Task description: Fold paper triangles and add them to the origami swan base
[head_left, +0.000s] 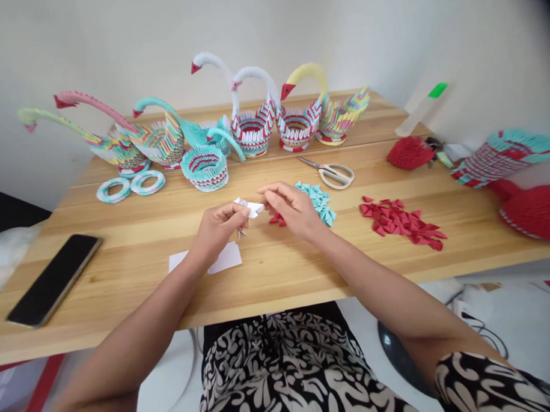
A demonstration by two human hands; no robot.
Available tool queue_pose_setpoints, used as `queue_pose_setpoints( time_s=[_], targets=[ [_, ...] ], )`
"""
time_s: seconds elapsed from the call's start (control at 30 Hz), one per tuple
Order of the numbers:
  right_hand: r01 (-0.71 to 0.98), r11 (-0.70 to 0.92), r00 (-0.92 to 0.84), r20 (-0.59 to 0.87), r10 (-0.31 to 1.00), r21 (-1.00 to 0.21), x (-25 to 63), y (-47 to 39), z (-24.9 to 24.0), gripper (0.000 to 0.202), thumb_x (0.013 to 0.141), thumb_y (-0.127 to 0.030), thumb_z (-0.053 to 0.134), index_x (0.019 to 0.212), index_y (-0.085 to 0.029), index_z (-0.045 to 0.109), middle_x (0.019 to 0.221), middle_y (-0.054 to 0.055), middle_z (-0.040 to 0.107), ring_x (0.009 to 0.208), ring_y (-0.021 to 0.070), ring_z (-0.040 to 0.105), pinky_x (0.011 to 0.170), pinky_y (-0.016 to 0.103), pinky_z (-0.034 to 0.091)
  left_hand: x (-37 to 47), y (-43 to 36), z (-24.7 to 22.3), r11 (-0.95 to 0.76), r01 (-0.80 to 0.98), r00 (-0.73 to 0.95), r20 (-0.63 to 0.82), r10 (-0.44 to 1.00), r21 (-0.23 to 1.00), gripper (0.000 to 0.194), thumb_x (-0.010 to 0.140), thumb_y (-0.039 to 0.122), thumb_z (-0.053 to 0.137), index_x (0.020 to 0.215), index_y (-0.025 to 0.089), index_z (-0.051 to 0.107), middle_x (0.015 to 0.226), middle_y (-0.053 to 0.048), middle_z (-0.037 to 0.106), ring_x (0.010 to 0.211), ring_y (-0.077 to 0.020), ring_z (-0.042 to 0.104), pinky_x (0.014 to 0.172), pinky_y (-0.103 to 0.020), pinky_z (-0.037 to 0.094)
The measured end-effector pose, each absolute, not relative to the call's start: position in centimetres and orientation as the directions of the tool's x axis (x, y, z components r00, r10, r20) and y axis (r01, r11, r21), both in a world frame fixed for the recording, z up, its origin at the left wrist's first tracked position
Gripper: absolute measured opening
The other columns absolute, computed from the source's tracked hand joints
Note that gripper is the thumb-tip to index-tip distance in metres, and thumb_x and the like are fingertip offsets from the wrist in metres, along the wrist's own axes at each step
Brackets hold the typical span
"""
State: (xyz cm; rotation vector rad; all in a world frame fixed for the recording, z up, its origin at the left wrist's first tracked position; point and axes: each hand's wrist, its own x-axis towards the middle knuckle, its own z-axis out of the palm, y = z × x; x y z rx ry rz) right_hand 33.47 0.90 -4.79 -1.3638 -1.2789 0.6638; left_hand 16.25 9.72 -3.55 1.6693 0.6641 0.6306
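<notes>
Near the middle of the table, my left hand (221, 227) pinches a small folded white paper piece (253, 208) between thumb and fingers. Just right of it is my right hand (295, 210), its thumb and fingers drawn together close to the paper's tip; whatever they may hold is hidden. Under my left wrist lie flat white paper rectangles (226, 259). Small folded turquoise paper triangles (320, 203) are heaped beyond my right hand, which partly covers them. A few red triangles (276, 219) show beneath its fingers.
Folded-paper swan baskets (253, 134) line the back. Scissors (332, 173), red triangles (399, 222), a glue bottle (422, 109) and red paper models (411, 152) are to the right. To the left are two paper rings (113, 190) and a phone (54, 280).
</notes>
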Motion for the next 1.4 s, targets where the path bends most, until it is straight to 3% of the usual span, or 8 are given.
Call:
queue_pose_setpoints(
  time_s=[0.1,0.23,0.53,0.73,0.97,1.13,1.3,1.4],
  targets=[
    [0.474,0.278,0.221,0.418,0.881,-0.835,33.5,1.0,-4.7,0.028,0.092,-0.039,0.055,0.111,-0.021,0.063,0.105,0.007,0.067,0.093,0.0186,0.063,0.074,0.031,0.053,16.2,9.9,-3.5,-0.132,0.07,0.664,0.053,0.746,0.989,0.03,0.079,0.042,0.065,0.063,0.017,0.062,0.063,-0.001,0.06,0.061,-0.0133,0.051,0.061,-0.026,0.044],
    [0.697,0.473,-0.025,0.641,0.768,-0.539,33.7,1.4,-4.9,0.018,0.092,-0.03,0.057,0.108,-0.023,0.063,0.117,0.009,0.066,0.113,0.0231,0.059,0.1,0.045,0.045,16.3,9.9,-3.5,-0.101,0.051,0.666,0.041,0.745,0.994,0.031,0.079,0.042,0.065,0.061,0.017,0.063,0.061,-0.001,0.059,0.06,-0.0129,0.051,0.06,-0.025,0.043],
    [0.711,0.601,-0.177,0.734,0.656,-0.365,34.3,1.9,-5.6,0.014,0.096,-0.029,0.056,0.09,-0.021,0.066,0.101,0.007,0.071,0.1,0.0196,0.061,0.089,0.038,0.048,16.2,9.9,-3.7,-0.148,0.097,0.742,0.028,0.67,0.984,0.038,0.08,0.046,0.066,0.056,0.017,0.058,0.058,0.0,0.056,0.058,-0.0122,0.047,0.06,-0.026,0.039],
    [0.718,0.528,-0.151,0.639,0.754,-0.454,34.2,1.7,-5.6,0.023,0.098,-0.037,0.051,0.091,-0.021,0.066,0.103,0.007,0.071,0.102,0.0202,0.062,0.092,0.038,0.045,16.0,10.0,-3.3,-0.362,0.16,0.783,0.106,0.613,0.918,0.033,0.085,0.041,0.057,0.062,0.017,0.058,0.061,0.0,0.058,0.059,-0.0123,0.049,0.061,-0.025,0.037],
    [0.611,0.349,0.05,0.475,0.879,-0.711,33.3,1.3,-5.4,0.015,0.093,-0.032,0.059,0.087,-0.019,0.064,0.086,0.003,0.068,0.082,0.0159,0.06,0.077,0.03,0.044,16.0,10.1,-3.5,-0.672,0.193,0.8,0.282,0.529,0.715,0.031,0.09,0.032,0.048,0.064,0.017,0.055,0.063,0.0,0.059,0.062,-0.0134,0.051,0.065,-0.026,0.038],
    [0.354,0.23,0.167,0.303,0.938,-0.906,33.1,1.5,-5.4,0.017,0.084,-0.033,0.065,0.093,-0.019,0.06,0.088,0.001,0.066,0.076,0.0131,0.058,0.069,0.026,0.044,16.0,10.1,-3.7,-0.664,0.17,0.816,0.273,0.509,0.728,0.031,0.092,0.032,0.044,0.066,0.017,0.053,0.063,0.0,0.058,0.062,-0.0133,0.052,0.063,-0.025,0.037],
    [0.26,0.239,0.174,0.289,0.941,-0.935,33.2,1.7,-5.4,0.022,0.081,-0.033,0.068,0.094,-0.018,0.059,0.085,0.0,0.064,0.071,0.0113,0.056,0.065,0.024,0.044,16.2,9.9,-3.8,-0.573,0.126,0.804,0.255,0.537,0.809,0.021,0.087,0.035,0.055,0.082,0.017,0.064,0.07,0.0,0.063,0.065,-0.0131,0.055,0.063,-0.024,0.039],
    [0.224,0.22,0.148,0.256,0.955,-0.949,33.4,1.6,-5.3,0.023,0.084,-0.039,0.067,0.091,-0.017,0.061,0.083,0.001,0.064,0.071,0.0111,0.056,0.065,0.024,0.045,16.2,9.9,-3.9,-0.483,0.115,0.782,0.22,0.583,0.868,0.024,0.085,0.036,0.059,0.072,0.016,0.062,0.063,0.001,0.059,0.06,-0.0116,0.051,0.061,-0.024,0.038]
  ],
)
